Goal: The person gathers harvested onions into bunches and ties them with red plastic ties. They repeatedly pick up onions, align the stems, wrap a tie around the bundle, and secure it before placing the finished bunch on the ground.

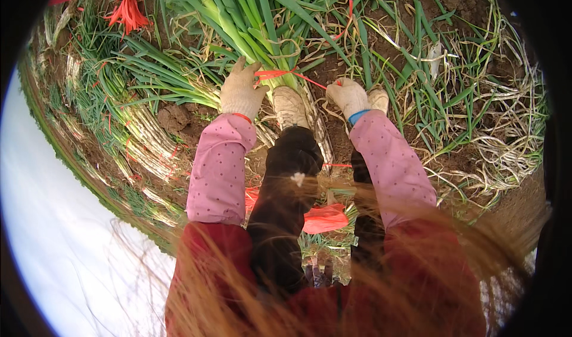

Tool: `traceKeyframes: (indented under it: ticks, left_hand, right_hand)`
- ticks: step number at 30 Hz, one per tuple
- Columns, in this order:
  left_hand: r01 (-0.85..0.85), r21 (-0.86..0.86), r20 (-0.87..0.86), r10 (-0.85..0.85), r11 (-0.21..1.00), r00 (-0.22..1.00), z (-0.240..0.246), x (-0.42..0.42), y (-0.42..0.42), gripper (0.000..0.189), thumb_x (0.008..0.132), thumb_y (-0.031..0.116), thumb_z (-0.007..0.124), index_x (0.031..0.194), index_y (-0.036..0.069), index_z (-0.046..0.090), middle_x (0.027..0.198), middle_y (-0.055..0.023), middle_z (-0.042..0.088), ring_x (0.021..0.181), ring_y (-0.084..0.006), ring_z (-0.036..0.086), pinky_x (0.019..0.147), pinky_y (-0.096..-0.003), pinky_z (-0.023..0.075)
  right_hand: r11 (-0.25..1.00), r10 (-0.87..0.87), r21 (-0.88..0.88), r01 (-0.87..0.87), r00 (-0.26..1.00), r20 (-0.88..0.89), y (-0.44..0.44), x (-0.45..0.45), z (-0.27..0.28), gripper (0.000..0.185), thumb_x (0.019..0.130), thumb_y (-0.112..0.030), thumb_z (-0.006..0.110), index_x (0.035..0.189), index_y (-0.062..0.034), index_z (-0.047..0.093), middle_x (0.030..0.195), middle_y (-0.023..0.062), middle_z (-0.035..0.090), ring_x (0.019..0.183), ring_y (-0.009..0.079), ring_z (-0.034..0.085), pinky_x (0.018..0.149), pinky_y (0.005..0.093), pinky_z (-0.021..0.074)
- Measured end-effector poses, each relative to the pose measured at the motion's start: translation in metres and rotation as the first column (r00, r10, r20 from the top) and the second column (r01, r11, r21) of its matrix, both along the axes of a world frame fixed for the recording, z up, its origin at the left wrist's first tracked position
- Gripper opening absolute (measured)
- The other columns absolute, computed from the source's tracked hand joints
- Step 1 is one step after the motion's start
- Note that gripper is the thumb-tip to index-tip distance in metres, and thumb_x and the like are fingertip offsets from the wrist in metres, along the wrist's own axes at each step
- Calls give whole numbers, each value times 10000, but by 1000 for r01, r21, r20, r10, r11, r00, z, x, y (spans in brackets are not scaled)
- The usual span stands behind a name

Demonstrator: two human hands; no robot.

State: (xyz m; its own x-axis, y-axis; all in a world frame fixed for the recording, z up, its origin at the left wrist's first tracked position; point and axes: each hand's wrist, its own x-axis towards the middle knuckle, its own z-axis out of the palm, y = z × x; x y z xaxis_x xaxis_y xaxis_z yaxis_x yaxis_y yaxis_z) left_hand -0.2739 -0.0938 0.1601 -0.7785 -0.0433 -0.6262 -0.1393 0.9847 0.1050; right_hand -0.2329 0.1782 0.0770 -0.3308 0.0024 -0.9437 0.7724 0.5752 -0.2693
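Note:
A bundle of green onions [263, 37] lies on the soil in front of me, its leaves pointing away. My left shoe [289, 107] is on the bundle. A red plastic tie strip [279, 73] crosses the stalks just beyond the shoe's toe and runs taut to my right hand [348, 96], which is closed on it in a pale knit glove. On the left side of the bundle is my left hand [242, 89], also gloved, with its thumb apart and its fingertips near the strip's other end. Whether it grips that end cannot be told.
Tied onion bundles [147, 136] lie in rows at the left. Loose onions [505, 158] are strewn at the right. A tuft of red strips [128, 13] is at the upper left. Red plastic [326, 218] shows between my legs. My right shoe [378, 99] stands beside my right hand.

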Motion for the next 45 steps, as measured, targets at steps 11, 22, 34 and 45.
traceKeyframes:
  ticks: [11, 22, 34, 45]
  left_hand:
    - [-68, -155, 390, 124, 986, 913, -79, 19, -10, 429, 1010, 405, 694, 1299, 94, 752, 1133, -209, 791, 1069, -418, 757, 920, -523, 584]
    - [-25, 506, 216, -98, 862, 971, -141, 10, 57, 184, 949, 272, 751, 968, 92, 785, 760, -90, 687, 730, -249, 705, 644, -394, 549]
    - [215, 70, 235, -225, 974, 946, -71, 29, 21, 298, 948, 361, 751, 948, 65, 793, 951, -184, 748, 877, -402, 735, 780, -526, 577]
    - [-53, 278, 147, 12, 959, 989, -55, 24, 19, 585, 883, 121, 684, 1462, 109, 604, 897, -206, 734, 908, -422, 730, 774, -548, 564]
  right_hand:
    - [835, -531, -93, 543, 838, 127, 2, 23, -23, 96, 840, -123, 695, 815, -37, 659, 724, 47, 643, 628, 155, 611, 578, 320, 535]
    - [540, -781, -173, 824, 567, 263, 10, 12, -26, 202, 952, -138, 605, 1034, -12, 740, 824, 26, 647, 685, 133, 580, 671, 316, 541]
    - [982, -188, -50, 182, 948, -257, -34, -2, -48, 353, 905, -110, 669, 1219, -94, 829, 1293, 96, 748, 1121, 194, 715, 959, 327, 582]
    - [650, 713, 204, -732, 494, -498, -85, -19, -34, 218, 940, -251, 680, 1055, -115, 806, 1062, 128, 771, 1066, 388, 732, 907, 502, 586]
